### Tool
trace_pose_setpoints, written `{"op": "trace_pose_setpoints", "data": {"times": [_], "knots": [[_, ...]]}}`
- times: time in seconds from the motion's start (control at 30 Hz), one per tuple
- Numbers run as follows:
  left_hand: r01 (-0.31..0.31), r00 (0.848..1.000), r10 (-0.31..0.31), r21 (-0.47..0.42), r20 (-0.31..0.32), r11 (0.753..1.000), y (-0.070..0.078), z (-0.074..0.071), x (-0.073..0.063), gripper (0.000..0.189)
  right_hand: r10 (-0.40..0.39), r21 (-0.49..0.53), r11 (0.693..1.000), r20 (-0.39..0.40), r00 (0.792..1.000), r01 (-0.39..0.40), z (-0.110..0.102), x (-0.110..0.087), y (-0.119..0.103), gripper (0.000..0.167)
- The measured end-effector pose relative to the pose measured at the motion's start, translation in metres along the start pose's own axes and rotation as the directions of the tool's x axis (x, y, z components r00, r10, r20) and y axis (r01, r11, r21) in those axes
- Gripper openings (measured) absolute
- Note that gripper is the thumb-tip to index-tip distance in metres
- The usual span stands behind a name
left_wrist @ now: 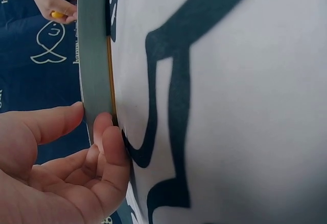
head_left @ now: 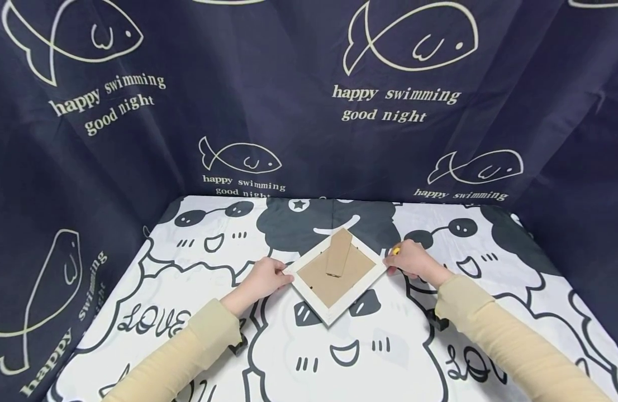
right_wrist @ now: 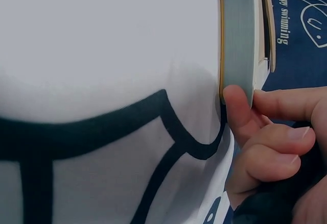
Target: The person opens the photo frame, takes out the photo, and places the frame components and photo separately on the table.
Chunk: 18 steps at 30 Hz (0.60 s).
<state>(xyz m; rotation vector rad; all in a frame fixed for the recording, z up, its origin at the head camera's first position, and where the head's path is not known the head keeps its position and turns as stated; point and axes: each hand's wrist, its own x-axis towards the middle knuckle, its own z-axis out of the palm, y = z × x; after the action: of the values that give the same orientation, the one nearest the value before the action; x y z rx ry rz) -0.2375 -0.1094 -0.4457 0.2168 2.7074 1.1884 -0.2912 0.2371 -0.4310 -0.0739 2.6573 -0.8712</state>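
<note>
A white picture frame (head_left: 309,300) lies back side up on the patterned cloth, turned so its corners point toward and away from me. Its brown backing board (head_left: 319,279) carries a cardboard easel stand (head_left: 340,254), folded nearly flat. My left hand (head_left: 261,282) pinches the left corner between thumb and fingers, and the left wrist view shows the frame's edge (left_wrist: 97,55) there. At the opposite corner, my right hand (head_left: 414,259) pinches the frame's edge (right_wrist: 238,40). A yellow-tipped, dark object (head_left: 396,250) is tucked in that right hand; its kind is mostly hidden.
The table is covered with a black-and-white cartoon cloth (head_left: 349,374). Dark blue curtains (head_left: 309,123) with fish drawings and lettering hang behind the table and at both sides.
</note>
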Motion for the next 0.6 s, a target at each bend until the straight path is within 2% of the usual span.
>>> {"op": "trace_pose_setpoints", "data": {"times": [0.23,0.6], "knots": [[0.002,1.000,-0.002,-0.016,-0.002,1.000,-0.0017,0.0015,-0.0018,0.021,-0.004,-0.014,1.000,-0.020,1.000,0.004,0.0041,-0.0030,-0.0001,0.015],[-0.001,1.000,0.001,-0.036,0.007,0.999,-0.0016,-0.0007,0.0065,0.015,-0.008,-0.016,1.000,-0.016,1.000,0.008,0.0018,-0.0075,-0.0003,0.016]]}}
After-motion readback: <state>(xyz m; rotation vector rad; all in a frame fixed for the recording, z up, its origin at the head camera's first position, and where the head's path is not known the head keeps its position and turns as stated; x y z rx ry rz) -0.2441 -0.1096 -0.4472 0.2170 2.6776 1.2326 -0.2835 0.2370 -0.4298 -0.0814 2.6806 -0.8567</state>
